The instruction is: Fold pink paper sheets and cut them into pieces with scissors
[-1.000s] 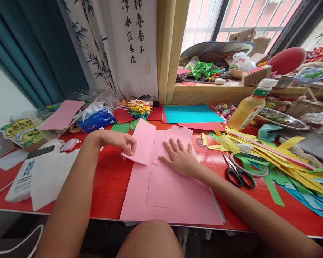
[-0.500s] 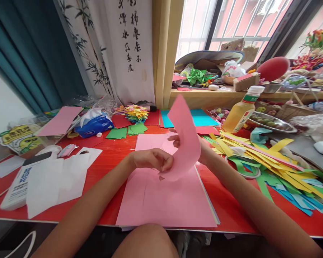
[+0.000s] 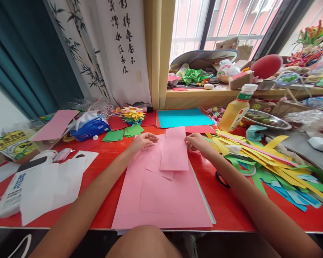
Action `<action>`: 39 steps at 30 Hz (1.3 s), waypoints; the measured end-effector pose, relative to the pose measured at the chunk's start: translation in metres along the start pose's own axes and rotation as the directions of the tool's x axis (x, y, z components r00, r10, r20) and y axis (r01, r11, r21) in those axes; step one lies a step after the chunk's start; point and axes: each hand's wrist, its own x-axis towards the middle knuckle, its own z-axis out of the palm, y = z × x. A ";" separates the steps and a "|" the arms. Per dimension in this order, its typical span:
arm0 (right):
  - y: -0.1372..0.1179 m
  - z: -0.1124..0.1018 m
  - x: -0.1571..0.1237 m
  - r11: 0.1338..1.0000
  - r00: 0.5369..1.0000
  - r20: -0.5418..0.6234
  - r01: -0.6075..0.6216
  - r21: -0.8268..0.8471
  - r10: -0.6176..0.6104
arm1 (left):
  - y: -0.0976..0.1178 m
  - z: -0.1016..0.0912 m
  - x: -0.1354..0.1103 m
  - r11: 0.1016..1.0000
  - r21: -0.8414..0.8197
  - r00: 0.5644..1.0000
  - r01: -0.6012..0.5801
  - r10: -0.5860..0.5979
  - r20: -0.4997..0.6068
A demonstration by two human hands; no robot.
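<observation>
A small rectangular piece of pink paper (image 3: 174,150) lies or hovers over the pile, its right edge pinched by my right hand (image 3: 198,144). Under it, another small pink piece (image 3: 154,162) sticks out at a slant. Both rest above a stack of large pink sheets (image 3: 126,211) at the table's front edge, with paler sheets showing along its right side. To the left of the small pieces, my left hand (image 3: 143,142) is open, its fingers stretched toward them and holding nothing.
Yellow, green and blue paper strips (image 3: 282,168) heap up on the right near a juice bottle (image 3: 235,111). A black ring-shaped handle (image 3: 223,180) shows beside my right forearm. A tissue pack (image 3: 90,127), green squares (image 3: 113,135) and white paper (image 3: 54,186) lie left; blue paper (image 3: 184,117) lies behind.
The pink paper, upright and curled between both hands before, is now flat over the pile. My left hand has let go and moved left; the right forearm now uncovers the black handle.
</observation>
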 end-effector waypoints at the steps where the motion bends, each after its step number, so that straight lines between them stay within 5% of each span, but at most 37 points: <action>1: 0.000 0.001 0.000 1.000 1.000 0.013 -0.011 -0.029 0.011 | 0.000 0.000 0.000 0.998 0.058 1.000 0.012 -0.011 -0.025; 6: -0.004 0.002 -0.005 0.993 0.995 0.073 -0.061 -0.101 0.069 | 0.000 0.004 0.001 0.981 0.186 0.997 0.051 -0.041 -0.060; 15: 0.003 0.000 0.001 0.992 1.000 0.023 -0.006 -0.130 0.009 | 0.011 -0.001 -0.010 0.987 -0.004 0.925 0.159 -0.148 0.349; 19: -0.001 -0.010 0.003 0.959 0.998 -0.040 0.028 -0.282 -0.041 | 0.004 -0.008 -0.002 0.981 0.195 0.994 -0.010 -0.011 0.108; 22: -0.002 -0.021 0.005 0.934 0.998 -0.013 0.052 -0.354 -0.061 | -0.010 -0.019 0.007 0.782 0.610 0.974 -0.128 0.214 -0.069; 28: -0.004 -0.029 -0.004 0.951 0.984 0.179 0.048 -0.304 0.007 | -0.027 -0.025 0.012 0.586 0.778 0.946 -0.225 0.323 0.031; 35: -0.007 -0.045 -0.008 1.000 0.905 0.426 -0.007 -0.011 0.011 | -0.016 -0.015 0.006 0.545 0.807 0.965 -0.226 0.238 0.109; 39: -0.001 -0.059 -0.005 0.995 0.947 0.317 -0.010 -0.098 0.041 | -0.015 -0.015 0.005 0.611 0.770 0.982 -0.181 0.153 0.109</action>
